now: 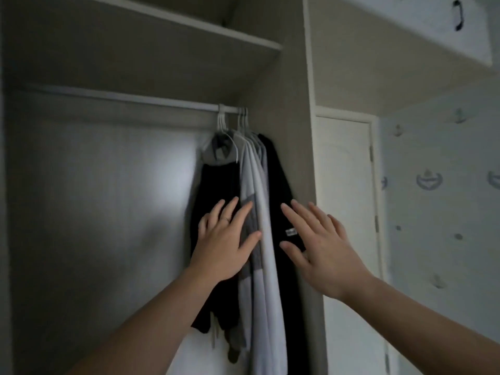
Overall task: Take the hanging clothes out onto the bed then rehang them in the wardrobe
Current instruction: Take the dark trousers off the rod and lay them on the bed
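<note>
Wardrobe (108, 185) corner: clothes (258, 185) bunched; left hand (224, 244), right hand (322, 250) spread before them.

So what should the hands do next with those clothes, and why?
Probably reach up and lift one hanger off the rail. The left hand and right hand are open at the clothes, gripping nothing, and every piece hangs on the rail.

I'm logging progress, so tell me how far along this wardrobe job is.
Done: nothing can be confirmed. The clothes hang on hangers, bunched at the right end of the rail. In hand: the left hand and right hand reach to the clothes with fingers spread, gripping nothing. Left: this view cannot show whether this is before unloading or after rehanging, so the remaining steps are uncertain.
</note>
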